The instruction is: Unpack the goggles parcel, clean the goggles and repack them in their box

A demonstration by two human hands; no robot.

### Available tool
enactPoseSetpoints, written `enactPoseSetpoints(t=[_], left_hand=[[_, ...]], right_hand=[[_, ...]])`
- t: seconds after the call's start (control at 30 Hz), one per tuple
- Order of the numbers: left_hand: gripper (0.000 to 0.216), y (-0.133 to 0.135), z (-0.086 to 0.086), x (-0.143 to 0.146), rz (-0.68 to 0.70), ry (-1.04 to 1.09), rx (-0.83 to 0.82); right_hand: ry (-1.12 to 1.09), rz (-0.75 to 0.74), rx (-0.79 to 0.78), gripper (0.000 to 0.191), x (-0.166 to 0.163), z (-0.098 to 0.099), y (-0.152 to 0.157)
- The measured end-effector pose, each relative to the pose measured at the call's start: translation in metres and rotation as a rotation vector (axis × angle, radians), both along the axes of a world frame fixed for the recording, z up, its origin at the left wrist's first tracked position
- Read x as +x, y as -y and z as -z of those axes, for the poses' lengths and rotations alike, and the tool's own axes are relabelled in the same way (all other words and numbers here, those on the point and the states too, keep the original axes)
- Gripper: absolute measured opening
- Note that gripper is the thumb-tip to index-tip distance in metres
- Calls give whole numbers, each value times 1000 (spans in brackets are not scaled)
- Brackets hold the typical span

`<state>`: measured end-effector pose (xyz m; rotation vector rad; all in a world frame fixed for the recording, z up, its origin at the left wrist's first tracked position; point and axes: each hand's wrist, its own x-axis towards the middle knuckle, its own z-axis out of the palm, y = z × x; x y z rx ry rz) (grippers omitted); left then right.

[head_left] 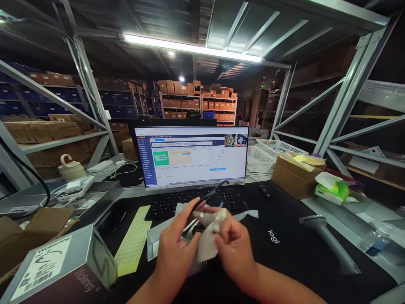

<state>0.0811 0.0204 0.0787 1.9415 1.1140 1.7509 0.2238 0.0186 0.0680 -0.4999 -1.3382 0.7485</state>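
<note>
A dim storeroom stretches back to racks stacked with cardboard boxes, under a long tube light. Along the far edge of the tabletop stands a lit monitor, with a black keyboard in front of it and white baskets to its right.

Both hands meet over the black mat, near the middle of the tabletop's near edge. The left hand is curled closed around a dark curved piece, whose slender end juts up over the keyboard. The right hand pinches a white cloth against what the left holds; the cloth and fingers hide the rest of it. A pale tray-like piece lies under the left hand.

Toward the near left corner sits a box marked Wakening, with a yellow sheet between it and the hands. Toward the right edge lie a grey scanner and a clear bottle, with a mouse nearer the far right corner
</note>
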Motion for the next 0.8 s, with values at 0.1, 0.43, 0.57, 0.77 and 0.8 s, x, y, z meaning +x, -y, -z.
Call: enactPoseSetpoints(t=[0.1,0.43,0.57,0.77,0.8], left_hand=[[51,1,10,9,-1,28,-22],[48,3,27,22,-211,-345,323],[49,2,26,17,-210,-322,261],[52,1,29,17,-143,-245,136],[51,1,30,18,-151,-253,151]], right_hand=[[96,285,58,42,-10,6,6],[-418,-185,-542,53,15,-37,-10],[-295,95,-311,41,-6,-10,-4],[-146,16,-322,43,-1,-8,-4],[-225,-86,-410,46,5,-17,-7]])
